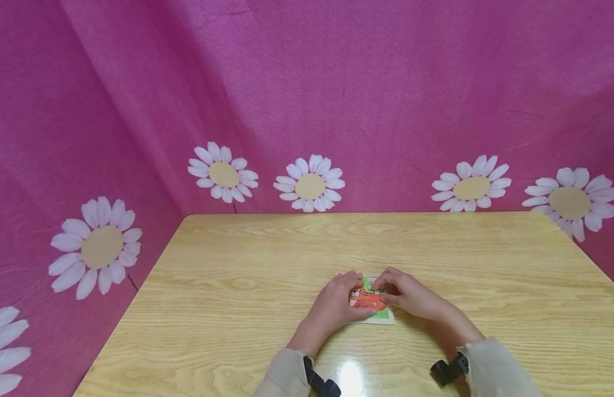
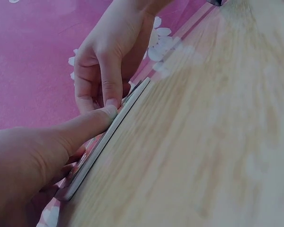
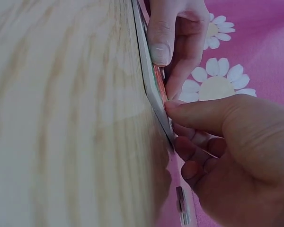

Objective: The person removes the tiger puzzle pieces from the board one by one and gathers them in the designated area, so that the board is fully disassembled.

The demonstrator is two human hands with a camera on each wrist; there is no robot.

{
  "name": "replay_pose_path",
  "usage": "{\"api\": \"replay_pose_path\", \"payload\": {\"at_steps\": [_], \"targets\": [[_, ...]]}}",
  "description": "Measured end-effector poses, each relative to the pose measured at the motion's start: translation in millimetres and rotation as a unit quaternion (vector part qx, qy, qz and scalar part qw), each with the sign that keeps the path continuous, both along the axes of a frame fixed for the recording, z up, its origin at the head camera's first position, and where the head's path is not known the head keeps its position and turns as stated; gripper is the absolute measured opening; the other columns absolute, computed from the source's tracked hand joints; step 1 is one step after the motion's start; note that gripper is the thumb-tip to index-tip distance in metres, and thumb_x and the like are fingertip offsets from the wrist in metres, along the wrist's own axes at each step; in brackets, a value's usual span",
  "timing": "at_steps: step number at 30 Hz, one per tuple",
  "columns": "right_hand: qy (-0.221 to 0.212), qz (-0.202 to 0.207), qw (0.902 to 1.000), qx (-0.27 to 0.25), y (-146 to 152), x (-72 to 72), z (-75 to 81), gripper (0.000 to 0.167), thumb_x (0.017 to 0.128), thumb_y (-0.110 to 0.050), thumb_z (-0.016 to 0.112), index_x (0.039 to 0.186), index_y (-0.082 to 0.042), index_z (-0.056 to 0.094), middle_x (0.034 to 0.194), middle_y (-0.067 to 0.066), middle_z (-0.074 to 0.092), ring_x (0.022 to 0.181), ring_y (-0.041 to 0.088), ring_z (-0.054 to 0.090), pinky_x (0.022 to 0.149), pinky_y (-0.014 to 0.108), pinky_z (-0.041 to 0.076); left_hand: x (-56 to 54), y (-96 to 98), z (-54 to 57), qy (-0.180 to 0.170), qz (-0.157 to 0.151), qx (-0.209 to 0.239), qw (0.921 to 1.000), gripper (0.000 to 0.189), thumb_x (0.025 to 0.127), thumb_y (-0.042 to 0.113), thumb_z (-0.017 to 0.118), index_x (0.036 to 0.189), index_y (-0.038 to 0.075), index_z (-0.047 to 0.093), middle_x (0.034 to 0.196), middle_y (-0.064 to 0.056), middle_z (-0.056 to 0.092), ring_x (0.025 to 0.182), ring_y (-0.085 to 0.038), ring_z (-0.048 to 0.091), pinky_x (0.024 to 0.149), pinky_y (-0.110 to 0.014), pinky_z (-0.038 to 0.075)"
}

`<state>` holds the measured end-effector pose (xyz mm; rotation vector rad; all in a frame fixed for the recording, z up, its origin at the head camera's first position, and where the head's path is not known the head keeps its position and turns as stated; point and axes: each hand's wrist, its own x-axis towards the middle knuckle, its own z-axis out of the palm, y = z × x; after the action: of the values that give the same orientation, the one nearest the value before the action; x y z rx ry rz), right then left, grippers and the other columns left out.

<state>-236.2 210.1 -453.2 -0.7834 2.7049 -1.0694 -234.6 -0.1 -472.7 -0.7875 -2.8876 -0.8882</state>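
A small flat puzzle board (image 1: 390, 321) with a pale border lies on the table. Its picture shows an orange striped animal (image 1: 368, 300) with big white eyes, on green. My left hand (image 1: 334, 300) holds the board from the left, thumb along the near side and fingers at the far side. From the right my right hand (image 1: 408, 293) pinches at the right part of the picture with thumb and index finger. What sits between those fingertips is mostly hidden. In the right wrist view the right thumb (image 3: 203, 113) touches the board's orange top, other fingers curled.
The wood-grain table (image 1: 227, 275) reaches back to a pink cloth (image 1: 336, 82) printed with white daisies. Black wrist cameras sit on both wrists, the right one (image 1: 448, 370) close over the table. A light reflection shines near the front edge.
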Motion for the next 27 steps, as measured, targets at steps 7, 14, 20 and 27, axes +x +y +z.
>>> {"api": "replay_pose_path", "payload": {"at_steps": [7,14,20,27], "targets": [[0.03,-0.006,0.9995,0.001,-3.0,2.0,-0.7,0.015,0.09,-0.001,0.065,0.103,-0.007,0.066,0.101,0.004,0.06,0.089,0.006,0.05,0.076,0.019,0.045,0.0,0.4,-0.6,-0.007,0.0,-0.002,1.0,0.061,0.079,0.047,0.079,0.127,0.011,0.065,0.14,0.001,0.059,0.139,-0.014,0.046,0.12,-0.037,0.031],[0.054,-0.019,0.9983,-0.005,-5.5,6.5,0.2,0.017,0.087,0.002,0.067,0.101,-0.008,0.067,0.098,0.003,0.059,0.088,0.007,0.051,0.076,0.021,0.047,-0.4,0.3,-1.1,0.001,-0.003,-0.006,1.0,0.061,0.079,0.047,0.078,0.127,0.011,0.065,0.139,0.001,0.06,0.139,-0.014,0.046,0.119,-0.036,0.032],[0.066,-0.017,0.9975,-0.022,-3.8,7.3,-1.5,0.02,0.086,0.007,0.065,0.1,-0.008,0.067,0.099,0.002,0.06,0.088,0.007,0.056,0.077,0.021,0.051,1.2,-0.5,0.4,0.016,-0.011,-0.006,0.9998,0.063,0.08,0.046,0.078,0.129,0.009,0.064,0.139,-0.002,0.06,0.139,-0.015,0.047,0.119,-0.035,0.032],[0.088,-0.023,0.9949,-0.042,-3.6,9.0,-2.5,0.023,0.085,0.011,0.064,0.097,-0.008,0.069,0.096,0.003,0.062,0.085,0.007,0.057,0.074,0.02,0.051,2.4,-0.7,2.6,0.017,-0.011,-0.017,0.9996,0.066,0.08,0.047,0.078,0.133,0.011,0.062,0.141,-0.002,0.059,0.139,-0.014,0.046,0.12,-0.034,0.031]]}}
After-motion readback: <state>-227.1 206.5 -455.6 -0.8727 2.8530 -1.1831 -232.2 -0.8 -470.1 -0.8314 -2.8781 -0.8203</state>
